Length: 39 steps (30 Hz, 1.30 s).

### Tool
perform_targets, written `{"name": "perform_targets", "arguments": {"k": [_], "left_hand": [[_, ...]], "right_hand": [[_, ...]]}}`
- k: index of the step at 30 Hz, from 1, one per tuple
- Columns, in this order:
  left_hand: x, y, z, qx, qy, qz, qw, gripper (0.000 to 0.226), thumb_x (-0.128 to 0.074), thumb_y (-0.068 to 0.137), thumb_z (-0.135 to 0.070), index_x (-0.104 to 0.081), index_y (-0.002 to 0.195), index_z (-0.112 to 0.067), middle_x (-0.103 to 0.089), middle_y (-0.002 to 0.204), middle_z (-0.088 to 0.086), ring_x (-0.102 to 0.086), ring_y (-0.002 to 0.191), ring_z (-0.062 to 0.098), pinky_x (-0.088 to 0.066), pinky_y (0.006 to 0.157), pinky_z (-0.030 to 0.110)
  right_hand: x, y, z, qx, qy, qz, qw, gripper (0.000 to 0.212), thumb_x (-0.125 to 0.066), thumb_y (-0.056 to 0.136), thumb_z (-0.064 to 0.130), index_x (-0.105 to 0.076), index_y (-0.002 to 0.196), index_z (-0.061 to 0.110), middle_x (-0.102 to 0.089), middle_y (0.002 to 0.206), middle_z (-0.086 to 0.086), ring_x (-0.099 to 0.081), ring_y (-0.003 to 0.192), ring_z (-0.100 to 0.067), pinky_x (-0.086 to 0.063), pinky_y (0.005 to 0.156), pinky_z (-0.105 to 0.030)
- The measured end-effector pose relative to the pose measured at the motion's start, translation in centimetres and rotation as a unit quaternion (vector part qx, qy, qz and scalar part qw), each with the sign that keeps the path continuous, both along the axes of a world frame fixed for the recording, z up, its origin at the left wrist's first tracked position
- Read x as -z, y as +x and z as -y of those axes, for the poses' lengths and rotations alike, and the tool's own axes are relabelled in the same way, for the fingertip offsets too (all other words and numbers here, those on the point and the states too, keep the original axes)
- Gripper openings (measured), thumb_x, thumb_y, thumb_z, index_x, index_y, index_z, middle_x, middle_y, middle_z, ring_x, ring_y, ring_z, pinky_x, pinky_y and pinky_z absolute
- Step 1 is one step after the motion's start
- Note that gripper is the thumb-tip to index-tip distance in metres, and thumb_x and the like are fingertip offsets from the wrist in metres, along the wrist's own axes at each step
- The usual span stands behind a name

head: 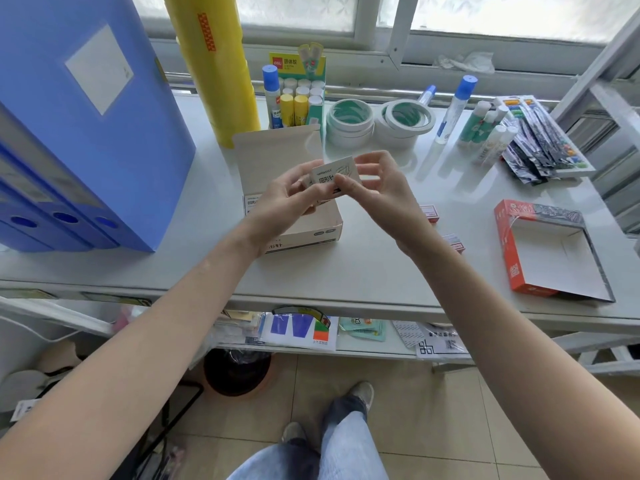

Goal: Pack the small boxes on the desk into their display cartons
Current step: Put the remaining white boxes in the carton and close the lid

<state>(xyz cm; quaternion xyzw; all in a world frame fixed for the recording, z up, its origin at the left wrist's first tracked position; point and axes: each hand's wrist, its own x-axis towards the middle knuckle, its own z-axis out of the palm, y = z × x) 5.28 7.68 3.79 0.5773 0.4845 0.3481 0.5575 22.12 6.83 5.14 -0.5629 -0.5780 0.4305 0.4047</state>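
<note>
**Both hands on one little white box, over the open carton**

Jeans and two shoes (360, 393) on the tiled floor sit closest to the lens, with the person's bare forearms reaching up over the counter (363, 271) edge. Far left on the counter stands a row of blue file boxes (97, 133), and next to them a tall yellow roll (214, 64) leans against the window side. Then comes the beige display carton (298, 216), lid flipped up at the back, with at least one small box already standing inside along its left wall. Right above it, the left hand (287, 199) and right hand (377, 188) pinch the same small white box (334, 173) between fingertips, held in the air, printed face up. Behind that are glue sticks in a green and yellow stand (301, 95) and stacked tape rolls (349, 121). Two small red boxes (429, 213) lie on the counter just right of the right wrist. Further right sits an orange carton (540, 251), open and empty-looking.
</note>
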Motion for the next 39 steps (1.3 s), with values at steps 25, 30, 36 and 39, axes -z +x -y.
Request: {"name": "perform_targets", "arguments": {"k": [25, 30, 36, 39], "left_hand": [[2.3, -4.7, -0.7, -0.204, -0.003, -0.21, 0.956, 0.083, -0.066, 0.072, -0.018, -0.022, 0.143, -0.019, -0.031, 0.142, 0.01, -0.034, 0.132, 0.023, -0.034, 0.108, 0.036], [3.5, -4.4, -1.1, -0.156, -0.047, -0.199, 0.966, 0.106, -0.068, 0.055, -0.019, -0.011, 0.144, -0.024, -0.045, 0.13, 0.012, -0.052, 0.116, 0.027, -0.053, 0.087, 0.036], [4.5, -4.4, -1.3, -0.164, -0.036, -0.267, 0.949, 0.099, -0.061, 0.075, -0.006, 0.004, 0.148, -0.018, -0.052, 0.128, 0.013, -0.055, 0.111, 0.029, -0.046, 0.081, 0.03], [4.6, -4.6, -1.5, -0.157, -0.033, -0.271, 0.949, 0.095, -0.061, 0.073, -0.006, -0.002, 0.147, -0.017, -0.055, 0.125, 0.014, -0.056, 0.109, 0.03, -0.049, 0.085, 0.035]], "right_hand": [[1.8, -4.9, -4.1, -0.212, 0.139, 0.434, 0.865, 0.028, -0.065, 0.074, 0.017, -0.053, 0.096, 0.004, -0.061, 0.096, -0.013, -0.05, 0.087, -0.028, -0.038, 0.069, -0.034], [3.3, -6.2, -4.9, -0.221, 0.108, 0.454, 0.856, 0.019, -0.062, 0.072, 0.012, -0.047, 0.083, 0.009, -0.055, 0.084, -0.01, -0.052, 0.08, -0.03, -0.036, 0.062, -0.032], [4.5, -6.6, -5.3, -0.223, 0.109, 0.495, 0.833, 0.034, -0.065, 0.072, 0.02, -0.053, 0.102, 0.008, -0.064, 0.101, -0.012, -0.059, 0.092, -0.034, -0.034, 0.069, -0.033], [4.7, -6.4, -5.2, -0.227, 0.116, 0.496, 0.83, 0.047, -0.067, 0.072, 0.026, -0.05, 0.113, 0.01, -0.064, 0.107, -0.01, -0.059, 0.098, -0.033, -0.038, 0.078, -0.035]]}}
